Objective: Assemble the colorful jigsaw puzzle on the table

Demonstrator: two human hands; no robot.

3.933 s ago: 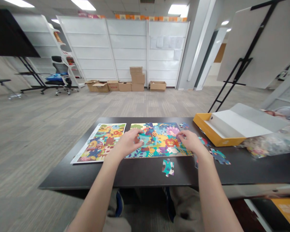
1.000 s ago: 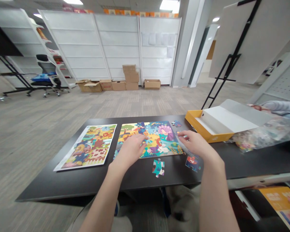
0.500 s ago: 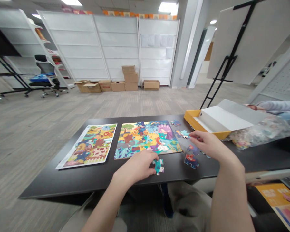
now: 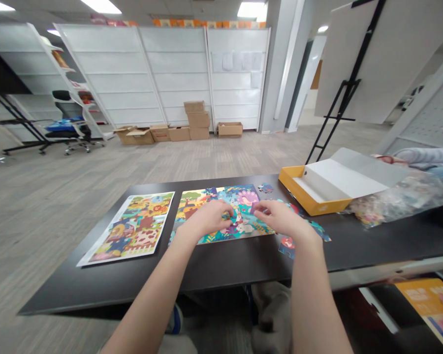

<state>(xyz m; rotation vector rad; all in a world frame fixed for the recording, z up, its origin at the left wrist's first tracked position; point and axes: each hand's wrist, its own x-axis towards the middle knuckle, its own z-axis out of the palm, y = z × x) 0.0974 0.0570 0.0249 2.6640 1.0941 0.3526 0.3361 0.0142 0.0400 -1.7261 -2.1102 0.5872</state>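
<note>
A colourful animal jigsaw puzzle (image 4: pixel 245 196) lies on the dark table. My left hand (image 4: pixel 210 220) is over its middle, thumb and fingers closed around a teal-and-white puzzle piece (image 4: pixel 237 215) with a rabbit on it. Whether the piece touches the puzzle, I cannot tell. My right hand (image 4: pixel 276 216) hovers at the puzzle's right side, its fingers curled toward the thumb. Anything between those fingertips is too small to make out. Loose pieces lie right of the puzzle: a red-and-blue one (image 4: pixel 287 246) partly behind my right wrist, and a teal one (image 4: pixel 320 230).
To the left lies a printed reference sheet (image 4: pixel 133 228) with animal pictures. An open yellow box (image 4: pixel 313 201) stands at the back right, beside a clear plastic bag (image 4: pixel 395 199). Another loose piece (image 4: pixel 266 188) sits near the table's far edge.
My left hand has carried the teal-and-white piece from the table's near side up over the puzzle. My right hand has moved left from the loose pieces to the puzzle's right side.
</note>
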